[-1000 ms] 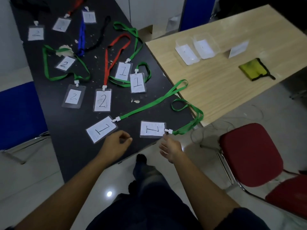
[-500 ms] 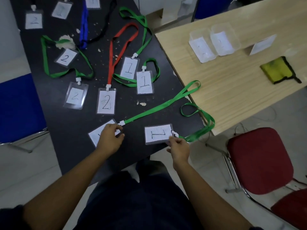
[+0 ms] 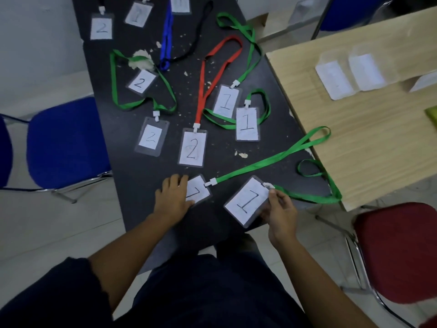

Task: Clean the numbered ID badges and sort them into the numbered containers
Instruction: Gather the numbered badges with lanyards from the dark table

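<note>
1. fingers of the right hand are pinching the near right edge of a badge marked 1, with the thumb sitting close to its white clip. the badge is tilting above the near edge of the black table and is seemingly lifted clear.
2. the left hand is lying over the left half of a second badge marked 1, just left of the first. i cannot tell whether it is pinching that badge or only pressing it flat.
3. the held badge's green lanyard is trailing right to the near corner of the wooden table. the second badge's green lanyard is stretching far and right onto that table.
4. this is looking like a pick-up ahead of wiping. the two clear containers are waiting far right on the wooden table, well apart from both hands, and a yellow-green cloth is showing at the right edge.
5. doing this well is meaning:
   - holding the badge by its rim, so the face is staying open for the wipe
   - gathering the lanyard before carrying, so it is not dragging through the crumbs or snagging on the table corner
   - checking the container labels up close, as they are reading too blurred from here
</note>
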Action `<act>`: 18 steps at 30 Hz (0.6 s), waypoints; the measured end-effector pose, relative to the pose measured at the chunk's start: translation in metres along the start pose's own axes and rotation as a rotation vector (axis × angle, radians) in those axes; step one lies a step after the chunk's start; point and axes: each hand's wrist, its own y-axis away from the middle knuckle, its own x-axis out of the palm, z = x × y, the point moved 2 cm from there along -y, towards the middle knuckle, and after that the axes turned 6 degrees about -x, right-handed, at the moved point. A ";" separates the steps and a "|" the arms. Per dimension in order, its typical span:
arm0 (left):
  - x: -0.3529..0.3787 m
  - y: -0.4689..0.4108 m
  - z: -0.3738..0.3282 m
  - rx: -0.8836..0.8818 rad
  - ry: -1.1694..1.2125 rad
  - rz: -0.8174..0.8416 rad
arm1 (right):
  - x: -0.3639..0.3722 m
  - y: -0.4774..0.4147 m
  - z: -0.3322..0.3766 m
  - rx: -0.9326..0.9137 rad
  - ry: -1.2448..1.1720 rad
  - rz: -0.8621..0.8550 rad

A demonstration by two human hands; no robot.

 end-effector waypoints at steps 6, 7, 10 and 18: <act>0.005 0.003 0.004 -0.105 0.144 0.108 | 0.024 0.021 -0.015 0.052 0.000 0.068; 0.005 0.004 0.006 -0.112 0.250 0.135 | 0.028 0.025 -0.017 0.055 0.012 0.084; 0.009 0.009 0.003 -0.021 0.533 0.268 | 0.038 0.034 -0.023 0.063 0.067 0.147; 0.008 0.031 0.002 -0.185 1.268 0.693 | 0.062 0.049 -0.033 0.054 0.187 0.263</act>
